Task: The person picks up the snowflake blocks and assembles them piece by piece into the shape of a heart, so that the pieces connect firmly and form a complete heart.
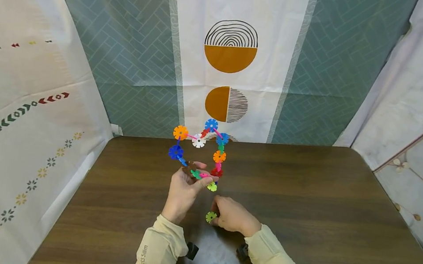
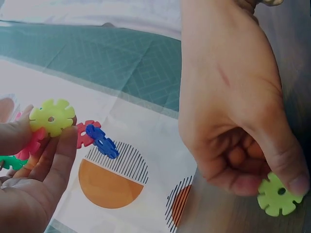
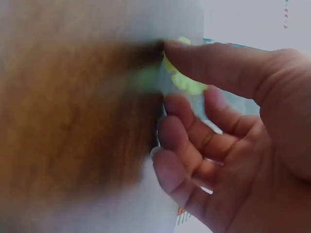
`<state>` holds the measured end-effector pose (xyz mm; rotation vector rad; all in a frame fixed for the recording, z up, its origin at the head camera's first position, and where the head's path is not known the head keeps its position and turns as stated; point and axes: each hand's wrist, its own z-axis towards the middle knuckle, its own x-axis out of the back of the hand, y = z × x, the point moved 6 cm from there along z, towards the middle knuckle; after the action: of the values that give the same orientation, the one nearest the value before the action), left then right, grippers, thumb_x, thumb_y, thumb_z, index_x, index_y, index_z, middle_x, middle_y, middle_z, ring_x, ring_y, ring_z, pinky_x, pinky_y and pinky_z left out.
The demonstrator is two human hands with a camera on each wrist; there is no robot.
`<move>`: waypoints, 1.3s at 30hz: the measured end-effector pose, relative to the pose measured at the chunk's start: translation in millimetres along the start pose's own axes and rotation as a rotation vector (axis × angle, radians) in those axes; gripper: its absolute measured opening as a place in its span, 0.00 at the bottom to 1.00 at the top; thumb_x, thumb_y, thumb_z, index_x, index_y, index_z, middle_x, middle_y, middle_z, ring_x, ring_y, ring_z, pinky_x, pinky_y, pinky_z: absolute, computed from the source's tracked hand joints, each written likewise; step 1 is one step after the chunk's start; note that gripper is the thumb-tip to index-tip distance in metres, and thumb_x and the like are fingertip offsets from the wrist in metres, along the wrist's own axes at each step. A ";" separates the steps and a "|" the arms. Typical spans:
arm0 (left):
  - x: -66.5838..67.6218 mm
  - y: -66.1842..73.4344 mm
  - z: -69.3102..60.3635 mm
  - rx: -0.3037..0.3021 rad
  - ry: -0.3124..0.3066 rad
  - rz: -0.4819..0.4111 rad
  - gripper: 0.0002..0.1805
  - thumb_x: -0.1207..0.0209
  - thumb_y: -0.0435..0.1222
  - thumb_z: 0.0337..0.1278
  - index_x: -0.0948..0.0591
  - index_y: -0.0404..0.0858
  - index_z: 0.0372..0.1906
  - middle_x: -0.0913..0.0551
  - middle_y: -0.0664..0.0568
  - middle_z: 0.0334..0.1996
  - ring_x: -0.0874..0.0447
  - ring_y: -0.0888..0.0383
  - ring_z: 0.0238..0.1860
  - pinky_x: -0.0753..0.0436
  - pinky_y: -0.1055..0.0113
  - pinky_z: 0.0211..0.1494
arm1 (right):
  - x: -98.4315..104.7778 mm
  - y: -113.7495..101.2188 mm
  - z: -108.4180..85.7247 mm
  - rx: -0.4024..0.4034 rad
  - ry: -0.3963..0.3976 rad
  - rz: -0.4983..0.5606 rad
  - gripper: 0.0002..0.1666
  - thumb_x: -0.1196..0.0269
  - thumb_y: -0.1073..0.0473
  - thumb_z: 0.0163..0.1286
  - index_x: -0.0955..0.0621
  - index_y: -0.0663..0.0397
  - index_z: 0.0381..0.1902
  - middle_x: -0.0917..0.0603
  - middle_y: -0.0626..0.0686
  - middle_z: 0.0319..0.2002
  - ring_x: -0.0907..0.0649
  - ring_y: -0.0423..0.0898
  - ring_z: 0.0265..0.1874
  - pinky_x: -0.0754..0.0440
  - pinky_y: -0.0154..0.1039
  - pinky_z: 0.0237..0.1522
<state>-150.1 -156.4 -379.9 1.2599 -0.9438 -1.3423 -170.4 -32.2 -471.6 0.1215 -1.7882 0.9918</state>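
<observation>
My left hand [image 1: 182,195] holds a chain of colourful plastic snowflake discs [image 1: 180,133], raised above the table and looping away from me. Its thumb and fingers pinch the near end, around a pink disc [image 2: 33,144] and a yellow-green disc [image 2: 52,118]. Low over the tabletop, my right hand [image 1: 235,216] pinches a separate yellow-green snowflake disc [image 1: 211,217] at its edge, between thumb and curled fingers. That disc [image 3: 187,83] is partly hidden behind the thumb in the right wrist view. The two yellow-green discs are apart.
A dark wooden table [image 1: 307,198] spreads under both hands. Patterned cloth [image 1: 138,51] hangs behind its far edge, and light printed cloths [image 1: 19,102] flank both sides. A dark wrist camera [image 1: 192,250] sits on the left sleeve.
</observation>
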 end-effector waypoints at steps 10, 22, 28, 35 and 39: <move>-1.7 0.5 0.7 -0.020 -0.016 -0.033 0.18 0.33 0.29 0.54 0.25 0.33 0.49 0.18 0.30 0.43 0.13 0.45 0.43 0.17 0.65 0.46 | 13.1 3.7 -18.7 0.002 0.177 0.317 0.13 0.33 0.60 0.64 0.24 0.53 0.43 0.24 0.45 0.30 0.25 0.42 0.26 0.22 0.34 0.30; -1.9 -1.6 1.2 -0.036 -0.006 -0.050 0.19 0.33 0.28 0.53 0.25 0.31 0.49 0.19 0.31 0.43 0.13 0.47 0.42 0.17 0.65 0.50 | 53.2 1.3 -46.8 0.065 0.489 0.564 0.10 0.33 0.55 0.64 0.20 0.41 0.43 0.20 0.45 0.32 0.22 0.47 0.29 0.21 0.39 0.31; -2.7 -1.8 1.2 -0.030 -0.025 -0.065 0.18 0.33 0.29 0.54 0.25 0.32 0.49 0.19 0.29 0.43 0.13 0.44 0.43 0.17 0.64 0.50 | 58.6 -2.3 -49.5 0.107 0.511 0.587 0.08 0.35 0.53 0.67 0.19 0.42 0.44 0.19 0.45 0.34 0.21 0.47 0.31 0.20 0.41 0.33; -2.5 -3.8 1.3 -0.011 -0.022 -0.044 0.18 0.34 0.29 0.55 0.25 0.33 0.49 0.17 0.33 0.43 0.13 0.45 0.43 0.18 0.63 0.52 | 61.6 -3.0 -50.7 0.110 0.551 0.592 0.08 0.35 0.52 0.67 0.19 0.42 0.44 0.20 0.46 0.34 0.22 0.47 0.32 0.21 0.40 0.35; -2.5 -4.1 1.4 -0.010 -0.021 -0.044 0.18 0.34 0.28 0.54 0.25 0.32 0.49 0.17 0.33 0.43 0.13 0.44 0.43 0.18 0.62 0.53 | 62.8 -3.9 -50.5 0.091 0.548 0.598 0.08 0.35 0.57 0.67 0.19 0.46 0.44 0.20 0.47 0.35 0.22 0.48 0.33 0.21 0.41 0.36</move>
<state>-152.3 -153.3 -383.2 1.2679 -0.9277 -1.3946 -159.9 21.3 -412.1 -0.6088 -1.2821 1.3649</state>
